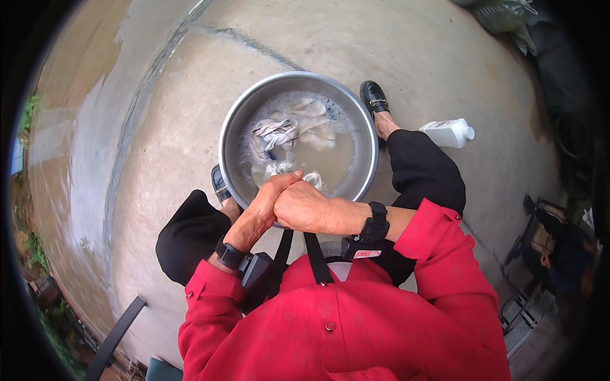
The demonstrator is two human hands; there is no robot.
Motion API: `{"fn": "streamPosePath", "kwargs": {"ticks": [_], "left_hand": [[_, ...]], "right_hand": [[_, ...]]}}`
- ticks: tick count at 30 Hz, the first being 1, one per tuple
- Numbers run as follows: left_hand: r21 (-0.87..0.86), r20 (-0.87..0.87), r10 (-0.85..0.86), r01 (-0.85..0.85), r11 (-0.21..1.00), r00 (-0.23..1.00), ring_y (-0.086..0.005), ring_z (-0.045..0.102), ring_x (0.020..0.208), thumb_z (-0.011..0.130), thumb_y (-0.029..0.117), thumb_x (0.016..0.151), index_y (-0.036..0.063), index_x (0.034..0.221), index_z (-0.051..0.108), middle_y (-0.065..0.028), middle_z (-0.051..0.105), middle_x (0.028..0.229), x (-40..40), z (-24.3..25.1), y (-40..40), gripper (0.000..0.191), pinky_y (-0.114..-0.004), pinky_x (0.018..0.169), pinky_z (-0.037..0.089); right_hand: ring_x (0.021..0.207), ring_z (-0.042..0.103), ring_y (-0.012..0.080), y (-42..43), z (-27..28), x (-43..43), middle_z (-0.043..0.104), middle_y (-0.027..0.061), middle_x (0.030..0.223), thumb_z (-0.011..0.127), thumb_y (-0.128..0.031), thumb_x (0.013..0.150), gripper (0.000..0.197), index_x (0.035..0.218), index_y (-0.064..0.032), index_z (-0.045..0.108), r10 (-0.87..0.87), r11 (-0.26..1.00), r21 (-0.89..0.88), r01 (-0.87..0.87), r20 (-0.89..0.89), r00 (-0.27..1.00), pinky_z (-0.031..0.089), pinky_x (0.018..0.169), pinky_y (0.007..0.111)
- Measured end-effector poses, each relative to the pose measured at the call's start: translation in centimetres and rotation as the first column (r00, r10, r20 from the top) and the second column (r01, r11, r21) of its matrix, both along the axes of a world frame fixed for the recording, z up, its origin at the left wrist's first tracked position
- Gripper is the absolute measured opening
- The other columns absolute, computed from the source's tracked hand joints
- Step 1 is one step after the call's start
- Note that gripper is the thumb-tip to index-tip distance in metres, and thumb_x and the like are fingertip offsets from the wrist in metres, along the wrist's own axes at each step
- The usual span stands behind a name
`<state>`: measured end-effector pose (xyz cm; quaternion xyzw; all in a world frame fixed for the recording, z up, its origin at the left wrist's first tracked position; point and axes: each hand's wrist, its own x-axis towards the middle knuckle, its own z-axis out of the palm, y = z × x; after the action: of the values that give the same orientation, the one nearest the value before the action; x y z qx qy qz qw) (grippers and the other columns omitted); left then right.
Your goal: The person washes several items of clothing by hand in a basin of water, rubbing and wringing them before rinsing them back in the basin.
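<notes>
My left hand (272, 194) and my right hand (302, 205) are pressed together above the near rim of a round metal basin (228, 128). Both are clenched around a wet white cloth (314, 179), bits of which poke out beyond the knuckles; most of it is hidden by the hands. Cloudy, sudsy water (329, 162) fills the lower part of the basin. A crumpled white garment with dark stripes (276, 134) lies half sunk at the left. Pale cloth (314, 126) floats near the far side.
A white plastic bottle (448, 133) with a label lies on the concrete floor (419, 57) to the right. My black shoes (374, 97) flank the basin. At the far right a person (567, 262) sits near a chair frame (519, 305). Wet ground (90, 128) spreads at the left.
</notes>
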<state>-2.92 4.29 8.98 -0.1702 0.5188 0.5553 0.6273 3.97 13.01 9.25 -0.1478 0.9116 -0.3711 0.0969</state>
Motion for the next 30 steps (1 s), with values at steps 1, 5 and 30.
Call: {"fn": "streamPosePath", "kwargs": {"ticks": [1, 5, 30], "left_hand": [[-0.001, -0.007, 0.000, 0.000, 1.000, 1.000, -0.0187, 0.056, 0.070, 0.051, 0.027, 0.083, 0.0014, 0.079, 0.057, -0.0093, 0.059, 0.077, 0.0, 0.0, 0.0, 0.027, -0.032, 0.065, 0.044], [0.013, -0.007, 0.025, -0.025, 1.000, 1.000, -0.0186, 0.056, 0.070, 0.052, 0.028, 0.082, 0.0025, 0.079, 0.057, -0.0089, 0.059, 0.076, -0.2, -0.1, -0.4, 0.026, -0.032, 0.064, 0.043], [0.105, 0.005, 0.003, -0.004, 0.994, 1.000, -0.0155, 0.056, 0.072, 0.051, 0.030, 0.084, -0.0016, 0.084, 0.057, -0.0092, 0.059, 0.081, -0.6, -0.2, -0.8, 0.032, -0.029, 0.064, 0.045]], "right_hand": [[0.054, 0.057, 0.0295, 0.0, 0.1, -0.1, 0.057, 0.0152, 0.056, 0.058, -0.012, 0.057, 0.010, 0.055, -0.0022, 0.060, -0.004, 1.000, 0.004, 0.004, 0.009, 1.000, 0.043, 0.049, 0.040], [0.055, 0.057, 0.0296, -0.1, 0.1, -0.4, 0.057, 0.0152, 0.056, 0.058, -0.011, 0.057, 0.010, 0.055, -0.0022, 0.061, 0.029, 0.999, 0.022, -0.029, -0.030, 0.999, 0.044, 0.050, 0.040], [0.060, 0.057, 0.0298, -0.1, 0.5, -1.0, 0.058, 0.0143, 0.063, 0.059, -0.015, 0.067, 0.014, 0.067, -0.0018, 0.062, 0.054, 0.997, 0.057, -0.058, 0.072, 0.996, 0.045, 0.055, 0.039]]}}
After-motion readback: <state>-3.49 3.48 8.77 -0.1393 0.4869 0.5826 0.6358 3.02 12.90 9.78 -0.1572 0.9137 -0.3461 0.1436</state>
